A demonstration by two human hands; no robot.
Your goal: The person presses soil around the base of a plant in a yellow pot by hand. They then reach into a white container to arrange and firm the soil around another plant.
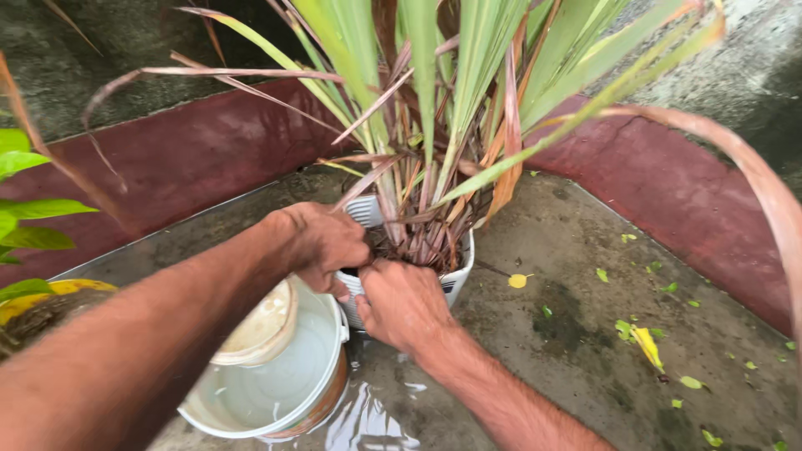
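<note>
White slatted pot (455, 280), green and brown leaves (434, 92), dark red kerb (192, 159).

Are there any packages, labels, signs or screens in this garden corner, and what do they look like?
None in view: no package, label, sign or screen.
The only containers are a white plant pot under both hands, and a white bucket of water beside it, with a small cream tub inside.

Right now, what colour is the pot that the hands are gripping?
White: the slotted plant pot is white plastic, seen best in the head view.
</note>
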